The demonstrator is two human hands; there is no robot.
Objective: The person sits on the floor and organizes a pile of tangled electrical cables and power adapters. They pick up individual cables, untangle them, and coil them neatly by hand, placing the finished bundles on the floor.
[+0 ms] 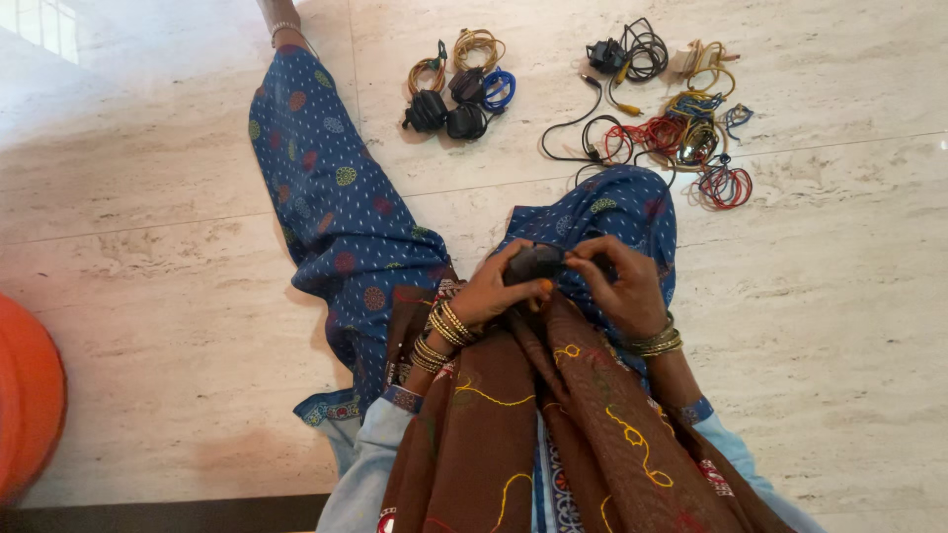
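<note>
Both hands, left hand (491,288) and right hand (622,286), closed on one black adapter (534,264); beyond grip: bundled adapters (456,97) done, loose cable tangle (681,133) left.

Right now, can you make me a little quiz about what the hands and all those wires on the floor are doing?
1. True or false: both hands hold the same small black device.
2. Which pile lies nearer the top right of the floor? A) the neat bundle of coiled cables and black adapters B) the loose tangle of red, yellow and black wires
3. Fill in: the round thing at the left edge is coloured ____.

Key:
1. True. The left hand and the right hand both keep a grip on it, above the lap.
2. B
3. Orange
</note>
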